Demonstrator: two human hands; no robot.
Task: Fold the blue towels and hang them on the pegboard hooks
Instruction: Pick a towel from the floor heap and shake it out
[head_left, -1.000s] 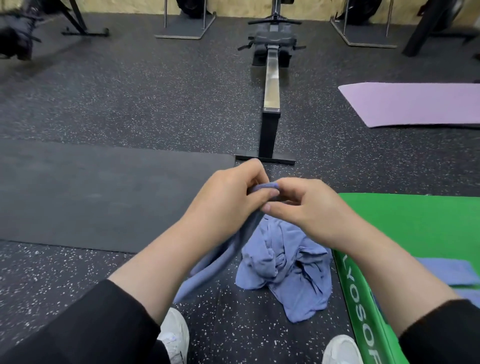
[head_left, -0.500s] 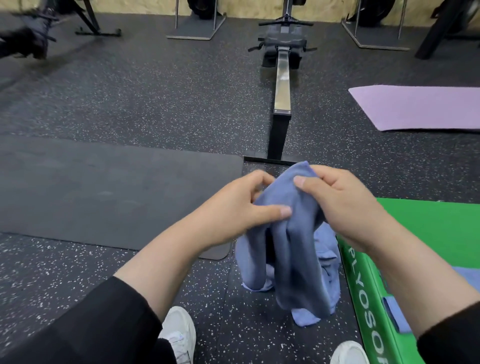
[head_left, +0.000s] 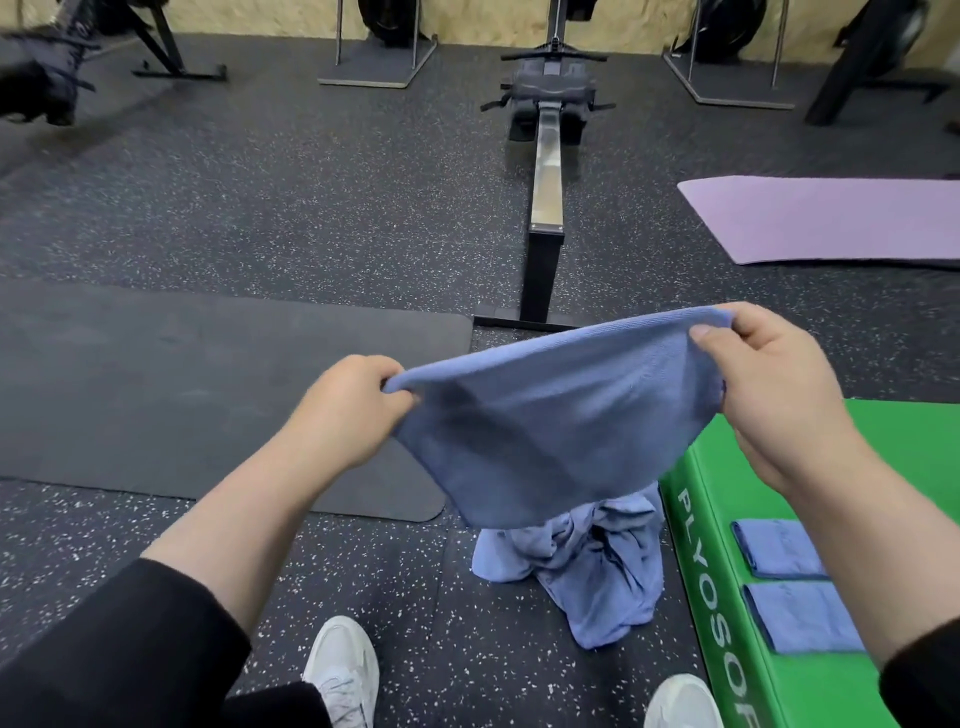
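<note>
In the frame's centre, the left hand (head_left: 349, 410) and right hand (head_left: 769, 384) each pinch a corner of the blue towel (head_left: 550, 431), spread for folding; next, probably bring the corners together.

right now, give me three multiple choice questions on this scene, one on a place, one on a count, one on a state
1. Where does the crumpled heap of blue towels lie?
A. on the purple exercise mat
B. on the speckled black floor beside the green foam plyo box
C. on the rowing machine

2. How many folded blue towels lie on the green foam plyo box?
A. none
B. two
C. five

3. How is the blue towel held in the air?
A. rolled into a tight tube
B. draped over one wrist
C. spread between both hands

Answers: 1 B, the heap touches the floor at the box's side. 2 B, two flat rectangles. 3 C, left hand and right hand each have a grip on a top corner.
</note>
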